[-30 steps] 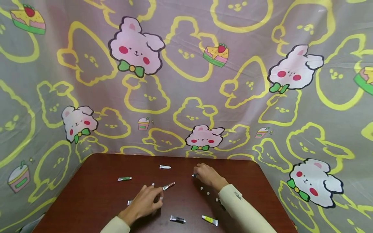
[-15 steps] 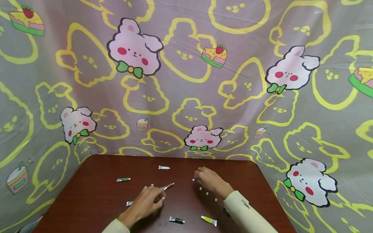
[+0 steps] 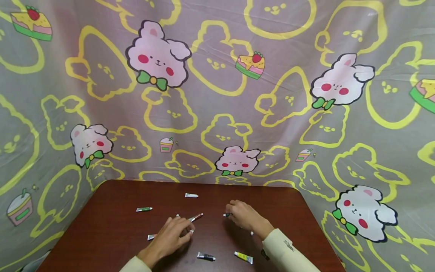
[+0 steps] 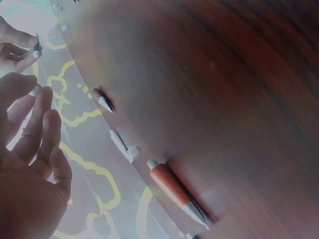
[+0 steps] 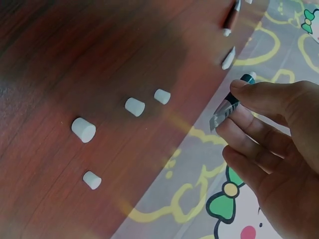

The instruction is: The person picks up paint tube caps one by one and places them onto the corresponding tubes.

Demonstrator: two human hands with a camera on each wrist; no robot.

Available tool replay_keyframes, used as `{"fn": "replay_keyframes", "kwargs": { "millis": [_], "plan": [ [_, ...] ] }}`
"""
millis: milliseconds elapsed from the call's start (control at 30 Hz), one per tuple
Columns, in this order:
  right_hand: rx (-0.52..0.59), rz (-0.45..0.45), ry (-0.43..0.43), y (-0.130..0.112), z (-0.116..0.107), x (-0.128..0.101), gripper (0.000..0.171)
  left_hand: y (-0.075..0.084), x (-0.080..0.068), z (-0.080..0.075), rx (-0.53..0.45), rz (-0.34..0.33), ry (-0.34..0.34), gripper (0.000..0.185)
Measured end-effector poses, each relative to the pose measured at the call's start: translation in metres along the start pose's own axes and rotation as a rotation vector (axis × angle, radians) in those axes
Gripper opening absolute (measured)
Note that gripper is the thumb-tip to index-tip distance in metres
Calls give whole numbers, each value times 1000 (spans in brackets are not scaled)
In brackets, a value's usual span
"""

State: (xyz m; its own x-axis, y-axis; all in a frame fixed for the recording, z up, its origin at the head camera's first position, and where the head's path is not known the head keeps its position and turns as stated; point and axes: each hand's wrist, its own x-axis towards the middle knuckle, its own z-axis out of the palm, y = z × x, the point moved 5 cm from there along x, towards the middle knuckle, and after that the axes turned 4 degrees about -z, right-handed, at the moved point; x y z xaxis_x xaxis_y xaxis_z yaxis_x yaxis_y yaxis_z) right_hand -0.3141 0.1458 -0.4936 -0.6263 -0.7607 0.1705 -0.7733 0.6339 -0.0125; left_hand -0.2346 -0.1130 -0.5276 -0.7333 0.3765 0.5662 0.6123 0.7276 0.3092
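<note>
- My right hand (image 5: 279, 149) pinches a small tube (image 5: 230, 102): light, soft, squashy, so I'd hold mid-body.
- Left hand (image 3: 170, 238) pinches a white cap (image 3: 192, 231) on the counter (image 3: 102, 226); tiny, slippery.

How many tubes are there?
7: white tube at back, green tube far left, red tube by the left hand, silver tube behind it, black tube and yellow tube in front, teal tube in the right hand. Maybe more hidden.

the tube (image 5: 230, 104) is half hidden by the right hand (image 5: 276, 149); its label cannot be read.
</note>
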Motion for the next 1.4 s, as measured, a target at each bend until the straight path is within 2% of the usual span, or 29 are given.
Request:
{"fn": "replay_keyframes", "kwargs": {
  "millis": [300,533,867,1400],
  "plan": [
    [41,-32,3,-14,-5,-3,12,3,2,-1,1,38,37,22],
    [6,-79,24,-26,-5,-7,16,6,2,-1,2,53,42,25],
    [-23,-68,23,-31,-3,-8,18,9,2,1,5,81,70,30],
    [1,-65,50,-51,-6,-12,18,16,1,5,15,74,35,21]
  ]
}}
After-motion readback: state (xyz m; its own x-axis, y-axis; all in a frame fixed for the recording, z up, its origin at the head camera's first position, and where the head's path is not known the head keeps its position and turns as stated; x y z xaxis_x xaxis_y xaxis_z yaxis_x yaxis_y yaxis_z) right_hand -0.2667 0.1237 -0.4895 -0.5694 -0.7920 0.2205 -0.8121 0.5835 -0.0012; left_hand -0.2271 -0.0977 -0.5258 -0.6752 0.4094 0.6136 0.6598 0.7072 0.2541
